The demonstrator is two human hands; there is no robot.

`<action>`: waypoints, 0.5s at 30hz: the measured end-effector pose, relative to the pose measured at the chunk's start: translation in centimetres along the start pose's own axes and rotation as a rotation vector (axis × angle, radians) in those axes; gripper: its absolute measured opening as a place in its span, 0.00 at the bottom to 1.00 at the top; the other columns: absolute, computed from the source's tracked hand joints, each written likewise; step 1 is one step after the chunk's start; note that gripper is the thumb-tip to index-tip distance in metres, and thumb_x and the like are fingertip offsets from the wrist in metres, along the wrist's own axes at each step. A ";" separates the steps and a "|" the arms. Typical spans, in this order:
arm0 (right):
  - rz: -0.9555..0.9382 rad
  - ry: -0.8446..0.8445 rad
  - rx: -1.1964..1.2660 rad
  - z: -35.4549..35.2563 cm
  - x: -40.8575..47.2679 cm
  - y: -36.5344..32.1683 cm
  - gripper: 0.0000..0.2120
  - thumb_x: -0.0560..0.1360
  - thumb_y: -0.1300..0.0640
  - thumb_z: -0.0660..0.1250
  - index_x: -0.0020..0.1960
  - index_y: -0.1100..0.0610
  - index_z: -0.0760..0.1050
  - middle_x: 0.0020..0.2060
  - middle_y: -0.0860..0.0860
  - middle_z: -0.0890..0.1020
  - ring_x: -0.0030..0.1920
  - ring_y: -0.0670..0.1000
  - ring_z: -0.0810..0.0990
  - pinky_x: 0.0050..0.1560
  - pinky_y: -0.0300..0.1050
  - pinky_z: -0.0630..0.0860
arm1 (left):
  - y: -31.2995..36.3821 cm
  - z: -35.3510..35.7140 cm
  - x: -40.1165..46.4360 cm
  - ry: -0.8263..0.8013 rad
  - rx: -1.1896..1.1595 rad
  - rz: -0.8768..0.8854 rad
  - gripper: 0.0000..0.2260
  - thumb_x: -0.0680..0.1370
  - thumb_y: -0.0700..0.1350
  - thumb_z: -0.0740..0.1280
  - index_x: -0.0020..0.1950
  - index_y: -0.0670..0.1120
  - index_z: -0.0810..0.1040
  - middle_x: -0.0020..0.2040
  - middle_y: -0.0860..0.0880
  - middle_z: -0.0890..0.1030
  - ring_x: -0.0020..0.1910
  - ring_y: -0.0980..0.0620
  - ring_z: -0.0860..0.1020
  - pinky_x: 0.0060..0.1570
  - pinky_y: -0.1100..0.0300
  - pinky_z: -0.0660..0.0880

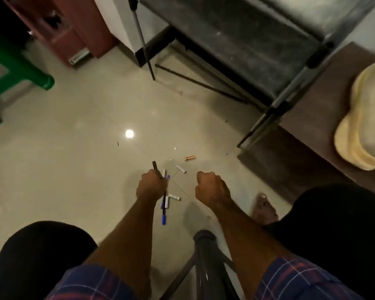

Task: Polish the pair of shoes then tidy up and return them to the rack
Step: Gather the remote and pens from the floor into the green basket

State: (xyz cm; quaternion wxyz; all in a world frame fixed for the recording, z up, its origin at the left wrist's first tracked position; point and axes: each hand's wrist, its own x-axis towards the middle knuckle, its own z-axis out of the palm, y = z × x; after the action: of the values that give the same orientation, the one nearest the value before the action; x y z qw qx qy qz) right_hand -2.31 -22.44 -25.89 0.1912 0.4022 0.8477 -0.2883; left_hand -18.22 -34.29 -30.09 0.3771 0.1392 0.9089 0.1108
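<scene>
We grip pens (164,204) in left hand (152,185); right hand (210,187) fisted, apparently empty. Risk: bundle slips, joins caps (181,169) scattered on floor (85,148); no shoes visible.

Dim, soft focus — lamp glare (129,133) on floor (74,148), edges warped.

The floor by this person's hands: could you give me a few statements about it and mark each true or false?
1. The left hand grips several pens. True.
2. The right hand holds a shoe. False: it is a closed fist with nothing visible in it.
3. A copper-coloured tube lies on the floor. True.
4. The copper-coloured tube rests against the right hand. False: it lies apart, beyond it.
5. A bare foot shows near the right forearm. True.
</scene>
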 end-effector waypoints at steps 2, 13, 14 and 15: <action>0.000 -0.029 -0.013 1.9 2.0 0.3 0.06 0.77 0.58 0.63 0.54 0.55 0.74 0.49 0.54 0.81 0.48 0.56 0.81 0.46 0.46 0.78 | -1.0 0.8 1.6 0.004 0.019 -0.039 0.10 0.76 0.51 0.66 0.49 0.45 0.80 0.47 0.44 0.82 0.45 0.42 0.82 0.47 0.51 0.81; -0.073 -0.006 -0.029 10.4 14.3 0.2 0.08 0.79 0.58 0.63 0.57 0.56 0.76 0.50 0.54 0.79 0.49 0.56 0.80 0.44 0.46 0.76 | -5.0 6.9 11.5 -0.071 -0.085 -0.211 0.12 0.78 0.51 0.69 0.56 0.45 0.75 0.50 0.46 0.78 0.49 0.44 0.79 0.51 0.48 0.80; -0.079 -0.001 -0.027 11.0 15.1 0.0 0.09 0.78 0.58 0.64 0.58 0.56 0.75 0.52 0.54 0.78 0.51 0.56 0.79 0.46 0.48 0.77 | -5.0 7.2 12.2 -0.073 -0.101 -0.220 0.12 0.78 0.51 0.69 0.56 0.45 0.75 0.51 0.45 0.79 0.49 0.44 0.80 0.51 0.48 0.80; -0.085 -0.001 -0.030 11.5 15.8 -0.1 0.10 0.78 0.58 0.64 0.59 0.55 0.75 0.54 0.54 0.78 0.52 0.56 0.79 0.49 0.49 0.77 | -5.0 7.5 12.7 -0.076 -0.108 -0.235 0.13 0.77 0.51 0.69 0.56 0.45 0.75 0.51 0.45 0.79 0.49 0.44 0.80 0.51 0.47 0.80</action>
State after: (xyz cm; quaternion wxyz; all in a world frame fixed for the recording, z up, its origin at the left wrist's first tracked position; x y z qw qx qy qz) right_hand -10.90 -20.84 -43.42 0.1852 0.3629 0.8680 -0.2838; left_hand -22.31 -33.94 -45.08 0.4286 0.0155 0.8967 0.1094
